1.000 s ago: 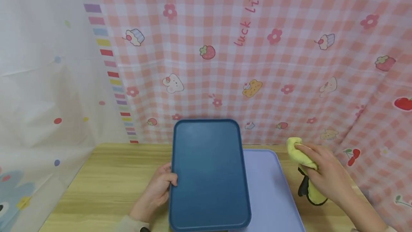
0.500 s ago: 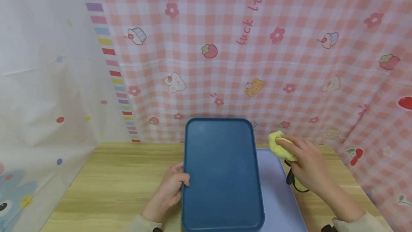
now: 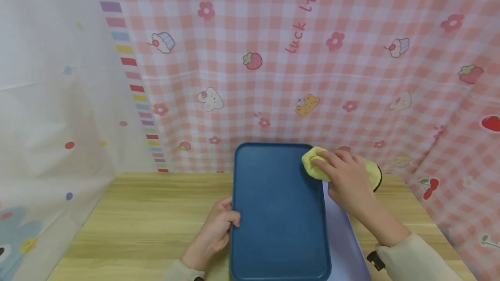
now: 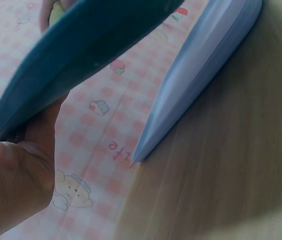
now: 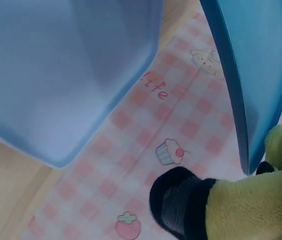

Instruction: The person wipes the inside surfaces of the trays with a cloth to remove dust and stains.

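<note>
A dark blue rectangular tray [image 3: 279,216] is held raised and tilted above the table. My left hand [image 3: 216,231] grips its left rim, thumb over the front and fingers behind; the left wrist view shows the hand [image 4: 18,175] wrapped round the tray's edge [image 4: 76,65]. My right hand [image 3: 349,181] holds a bunched yellow cloth [image 3: 314,164] with dark edging against the tray's upper right corner. In the right wrist view the cloth [image 5: 253,207] sits by the blue tray's [image 5: 260,75] corner, and most of that hand is out of frame.
A lavender tray [image 3: 343,237] lies on the wooden table [image 3: 156,224], partly hidden behind the blue tray. A pink checked curtain [image 3: 234,77] hangs along the table's back and right sides. A white curtain [image 3: 58,99] hangs at the left.
My right hand has brought the yellow cloth leftward to the blue tray's upper right corner. The left hand has shifted the blue tray to the right, covering more of the lavender tray.
</note>
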{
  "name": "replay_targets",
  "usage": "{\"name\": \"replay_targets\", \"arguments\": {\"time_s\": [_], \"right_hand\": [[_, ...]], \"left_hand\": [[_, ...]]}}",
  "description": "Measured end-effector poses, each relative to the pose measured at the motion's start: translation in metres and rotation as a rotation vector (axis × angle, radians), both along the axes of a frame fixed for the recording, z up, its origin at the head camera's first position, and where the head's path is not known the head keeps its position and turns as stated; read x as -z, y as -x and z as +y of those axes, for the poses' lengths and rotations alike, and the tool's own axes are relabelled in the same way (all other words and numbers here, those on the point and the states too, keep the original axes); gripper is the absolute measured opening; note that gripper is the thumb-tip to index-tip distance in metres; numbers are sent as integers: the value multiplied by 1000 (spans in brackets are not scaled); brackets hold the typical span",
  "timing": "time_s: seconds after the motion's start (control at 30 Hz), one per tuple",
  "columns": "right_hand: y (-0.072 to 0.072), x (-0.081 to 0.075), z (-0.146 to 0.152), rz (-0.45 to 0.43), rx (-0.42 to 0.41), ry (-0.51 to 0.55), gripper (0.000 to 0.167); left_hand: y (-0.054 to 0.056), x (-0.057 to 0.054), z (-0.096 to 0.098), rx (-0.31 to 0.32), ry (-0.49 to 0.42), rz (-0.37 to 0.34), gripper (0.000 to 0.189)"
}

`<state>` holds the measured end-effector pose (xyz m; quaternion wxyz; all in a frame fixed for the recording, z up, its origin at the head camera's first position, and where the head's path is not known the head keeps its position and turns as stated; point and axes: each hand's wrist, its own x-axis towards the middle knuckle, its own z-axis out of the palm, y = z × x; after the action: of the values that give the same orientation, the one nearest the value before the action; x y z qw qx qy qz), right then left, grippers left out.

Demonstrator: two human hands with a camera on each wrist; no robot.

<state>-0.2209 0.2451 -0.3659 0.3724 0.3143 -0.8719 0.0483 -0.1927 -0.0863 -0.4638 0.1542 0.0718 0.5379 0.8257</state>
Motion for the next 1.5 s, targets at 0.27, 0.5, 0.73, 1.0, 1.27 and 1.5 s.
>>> {"name": "replay_targets", "arguments": {"time_s": [0.27,0.5,0.73,1.0,1.27,1.5], "right_hand": [[9,-4,-15,2,63,-65,49],[11,-9,-29,-62,143,-48,44],[11,-15,-41,-107,160,-47,41],[12,-17,-59,-132,159,-43,43],[15,-19,-77,-109,128,-57,43],[15,-16,-93,-78,86,-42,44]], "left_hand": [[-1,0,2,-3,-7,9,72],[-2,1,2,10,-32,36,71],[-6,-3,-1,23,-22,25,72],[-8,-1,-1,34,-35,37,71],[-9,-2,0,36,-49,26,75],[-10,-3,2,21,-54,33,72]]}}
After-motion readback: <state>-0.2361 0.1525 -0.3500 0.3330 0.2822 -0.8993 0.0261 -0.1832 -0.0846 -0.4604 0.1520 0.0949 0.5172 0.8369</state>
